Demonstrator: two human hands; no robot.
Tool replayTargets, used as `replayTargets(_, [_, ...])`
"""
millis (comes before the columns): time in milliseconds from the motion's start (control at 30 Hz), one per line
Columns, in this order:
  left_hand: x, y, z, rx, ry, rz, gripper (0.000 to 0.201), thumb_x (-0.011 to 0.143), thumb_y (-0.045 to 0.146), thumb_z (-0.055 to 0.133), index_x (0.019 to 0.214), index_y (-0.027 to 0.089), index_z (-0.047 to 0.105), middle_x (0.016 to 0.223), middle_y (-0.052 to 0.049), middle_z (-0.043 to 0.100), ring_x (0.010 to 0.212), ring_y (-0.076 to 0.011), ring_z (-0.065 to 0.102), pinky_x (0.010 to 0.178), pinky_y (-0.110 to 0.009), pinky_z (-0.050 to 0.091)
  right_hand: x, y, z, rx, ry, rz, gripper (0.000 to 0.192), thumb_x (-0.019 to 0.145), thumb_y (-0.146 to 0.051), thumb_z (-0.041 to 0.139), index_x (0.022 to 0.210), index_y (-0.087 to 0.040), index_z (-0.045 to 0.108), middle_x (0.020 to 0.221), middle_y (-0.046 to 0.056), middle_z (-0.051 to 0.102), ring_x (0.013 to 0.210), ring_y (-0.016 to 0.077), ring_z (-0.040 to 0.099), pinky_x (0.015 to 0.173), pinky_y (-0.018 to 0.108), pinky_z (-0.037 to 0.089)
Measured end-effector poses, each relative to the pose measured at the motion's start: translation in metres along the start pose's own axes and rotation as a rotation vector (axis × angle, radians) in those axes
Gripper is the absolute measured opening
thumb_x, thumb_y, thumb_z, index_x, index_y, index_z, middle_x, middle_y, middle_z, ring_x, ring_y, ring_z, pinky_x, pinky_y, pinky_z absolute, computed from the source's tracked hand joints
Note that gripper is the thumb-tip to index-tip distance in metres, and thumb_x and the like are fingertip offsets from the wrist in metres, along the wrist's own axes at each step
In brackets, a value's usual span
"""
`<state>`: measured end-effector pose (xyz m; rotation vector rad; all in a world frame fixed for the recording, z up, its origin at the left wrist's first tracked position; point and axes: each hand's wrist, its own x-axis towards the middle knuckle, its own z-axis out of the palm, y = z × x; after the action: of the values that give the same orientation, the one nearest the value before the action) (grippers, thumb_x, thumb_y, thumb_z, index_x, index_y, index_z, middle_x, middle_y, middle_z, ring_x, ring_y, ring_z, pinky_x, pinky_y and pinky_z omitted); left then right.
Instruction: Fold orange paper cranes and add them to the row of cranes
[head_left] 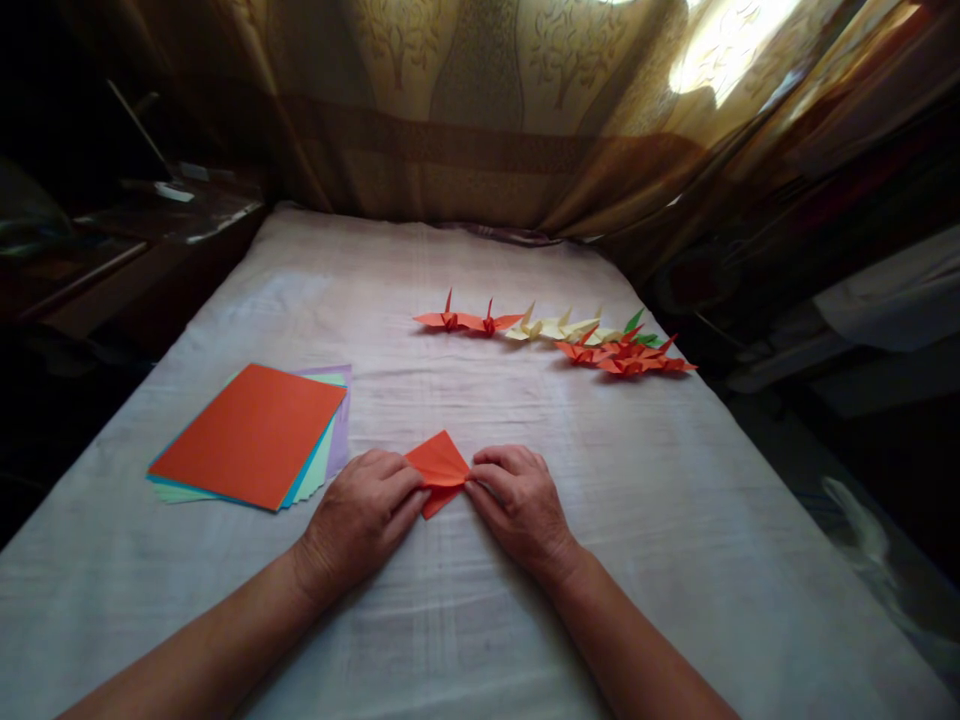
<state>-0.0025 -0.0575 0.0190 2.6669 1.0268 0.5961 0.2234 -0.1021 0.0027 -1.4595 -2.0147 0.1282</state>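
A small folded piece of orange origami paper (439,460) lies between my hands, low over the white cloth. My left hand (365,505) pinches its left side between thumb and fingers. At its right corner, the fingertips of my right hand (519,500) are closed on the paper. Creases run across the paper toward that right corner. To the left of my left hand sits a stack of square coloured paper (251,435), orange on top, with blue, pale green and purple edges showing beneath.
Several folded paper cranes (529,325) in orange, cream and green stand in rows at the back right of the cloth-covered surface (420,620). A patterned curtain (465,110) hangs behind the far edge. Dark furniture (180,215) stands at the left.
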Motion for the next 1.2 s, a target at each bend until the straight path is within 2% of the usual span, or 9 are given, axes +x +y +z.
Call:
replayTargets(100, [0.001, -0.001, 0.001, -0.006, -0.008, -0.066, 0.021, 0.096, 0.028, 0.049, 0.087, 0.019, 0.066, 0.080, -0.005, 0.065, 0.077, -0.0211, 0.059, 0.074, -0.033, 0.046, 0.001, -0.002, 0.001, 0.009, -0.023, 0.046, 0.008, 0.091, -0.024, 0.060, 0.089, -0.023, 0.068, 0.098, 0.004, 0.070, 0.094, 0.0188, 0.060, 0.085, 0.034, 0.040])
replayTargets(233, [0.002, -0.002, 0.003, -0.026, 0.013, -0.118, 0.018, 0.095, 0.030, 0.051, 0.097, 0.018, 0.065, 0.085, -0.006, 0.068, 0.080, -0.0217, 0.062, 0.075, -0.034, 0.047, 0.004, -0.006, 0.002, 0.014, -0.035, 0.114, 0.006, 0.090, -0.024, 0.061, 0.085, -0.023, 0.066, 0.098, 0.004, 0.069, 0.095, 0.0199, 0.060, 0.086, 0.036, 0.038])
replayTargets(300, [0.002, -0.002, 0.004, -0.023, 0.035, -0.125, 0.019, 0.095, 0.031, 0.051, 0.102, 0.018, 0.064, 0.087, -0.006, 0.069, 0.081, -0.0218, 0.063, 0.075, -0.034, 0.048, 0.005, -0.009, 0.002, 0.005, -0.040, 0.140, 0.007, 0.089, -0.025, 0.063, 0.082, -0.023, 0.065, 0.096, 0.004, 0.069, 0.094, 0.0204, 0.059, 0.086, 0.036, 0.038])
replayTargets(467, [0.002, -0.001, 0.005, -0.014, 0.056, -0.125, 0.018, 0.095, 0.030, 0.051, 0.101, 0.018, 0.063, 0.085, -0.005, 0.069, 0.079, -0.0223, 0.063, 0.073, -0.035, 0.049, 0.006, -0.011, 0.004, 0.002, -0.036, 0.177, 0.009, 0.086, -0.022, 0.065, 0.078, -0.022, 0.062, 0.094, 0.003, 0.068, 0.092, 0.0204, 0.058, 0.085, 0.036, 0.037])
replayTargets(600, [0.002, -0.002, 0.004, -0.038, 0.050, -0.115, 0.025, 0.096, 0.030, 0.051, 0.116, 0.019, 0.062, 0.089, -0.006, 0.069, 0.081, -0.0220, 0.063, 0.076, -0.035, 0.049, 0.005, -0.010, 0.004, 0.001, -0.038, 0.188, 0.010, 0.086, -0.022, 0.066, 0.077, -0.022, 0.062, 0.095, 0.003, 0.068, 0.092, 0.0204, 0.058, 0.085, 0.036, 0.036])
replayTargets(900, [0.005, 0.000, 0.000, -0.070, -0.007, -0.078, 0.024, 0.099, 0.032, 0.049, 0.094, 0.023, 0.071, 0.086, -0.003, 0.069, 0.081, -0.0204, 0.061, 0.076, -0.034, 0.046, 0.006, -0.011, 0.003, 0.001, -0.042, 0.181, 0.011, 0.085, -0.022, 0.066, 0.076, -0.022, 0.061, 0.093, 0.002, 0.067, 0.091, 0.0194, 0.057, 0.085, 0.035, 0.036])
replayTargets(1200, [0.009, -0.002, 0.002, -0.025, -0.017, -0.107, 0.019, 0.096, 0.027, 0.052, 0.087, 0.020, 0.067, 0.082, -0.003, 0.070, 0.079, -0.0202, 0.063, 0.073, -0.032, 0.046, 0.007, -0.012, 0.004, 0.009, -0.031, 0.183, 0.011, 0.086, -0.021, 0.064, 0.076, -0.022, 0.061, 0.094, 0.003, 0.067, 0.091, 0.0198, 0.057, 0.086, 0.036, 0.037])
